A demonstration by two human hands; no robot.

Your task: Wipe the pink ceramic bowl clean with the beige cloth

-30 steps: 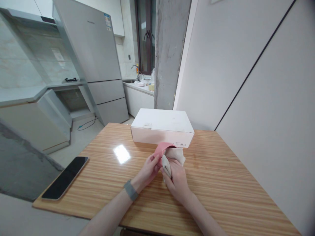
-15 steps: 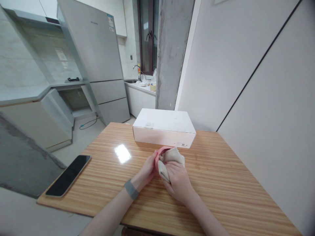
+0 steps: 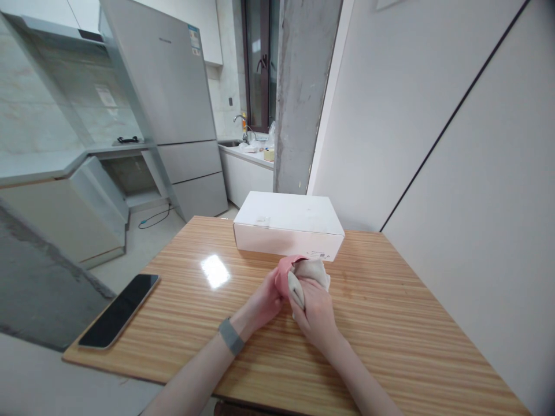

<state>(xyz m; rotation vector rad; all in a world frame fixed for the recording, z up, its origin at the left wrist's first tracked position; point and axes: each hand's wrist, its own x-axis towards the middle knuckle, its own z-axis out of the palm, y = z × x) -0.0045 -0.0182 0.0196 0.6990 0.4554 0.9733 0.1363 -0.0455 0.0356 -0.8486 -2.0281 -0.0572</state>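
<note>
My left hand (image 3: pixel 266 300) is closed around the outer side of a pink cup (image 3: pixel 282 273), tilted so that its mouth faces right. Bunched in my right hand (image 3: pixel 318 312) is a beige cloth (image 3: pixel 314 270); its fingers and part of the cloth reach into the cup's mouth. Some of the cloth hangs out over the rim. Both hands are over the wooden table, just in front of the white box. The cup's base and far side are hidden behind my hands.
A closed white box (image 3: pixel 288 222) lies at the table's back. On the wooden table (image 3: pixel 390 312), a black-screened phone (image 3: pixel 119 312) rests near the left edge. Beyond are a grey fridge (image 3: pixel 173 86), a kitchen counter with a tap (image 3: pixel 243 124) and a wall on the right.
The cup has turned in my left hand, showing more of its outer side and less of its inside. My right hand and the cloth have shifted slightly right.
</note>
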